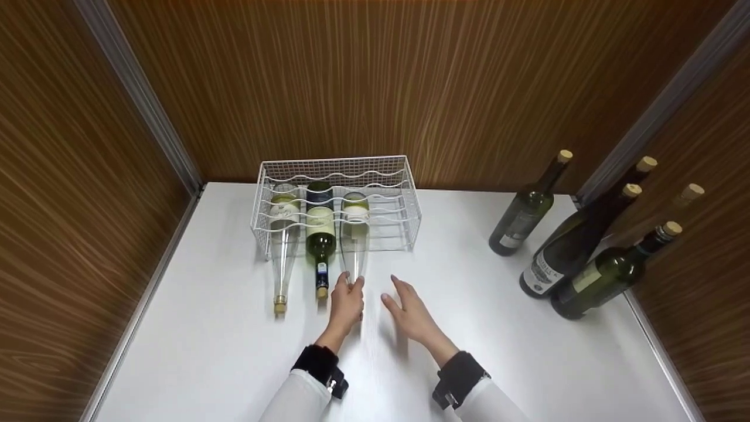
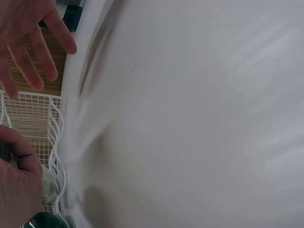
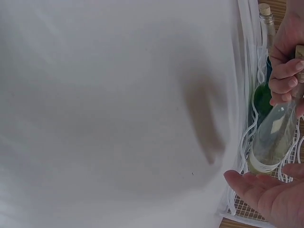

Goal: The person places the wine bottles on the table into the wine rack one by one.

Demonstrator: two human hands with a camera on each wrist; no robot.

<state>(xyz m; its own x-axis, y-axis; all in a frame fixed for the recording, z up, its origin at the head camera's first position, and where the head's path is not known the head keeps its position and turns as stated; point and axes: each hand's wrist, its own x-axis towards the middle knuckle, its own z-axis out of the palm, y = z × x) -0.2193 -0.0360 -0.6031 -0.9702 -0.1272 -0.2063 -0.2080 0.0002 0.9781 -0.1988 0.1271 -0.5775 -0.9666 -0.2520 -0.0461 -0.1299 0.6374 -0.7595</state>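
Observation:
My left hand grips the neck of a clear wine bottle with a pale label. The bottle lies with its base in a white wire rack and its neck toward me. In the right wrist view, the left hand is curled round the neck below the cork. My right hand hovers just right of the bottle, fingers extended, holding nothing. Left of the gripped bottle, a green bottle and another clear bottle lie in the rack, corks toward me.
Several corked bottles stand at the right of the white table: a dark green one, a dark one with a white label and a green one among them. Wood-grain panels enclose the back and sides.

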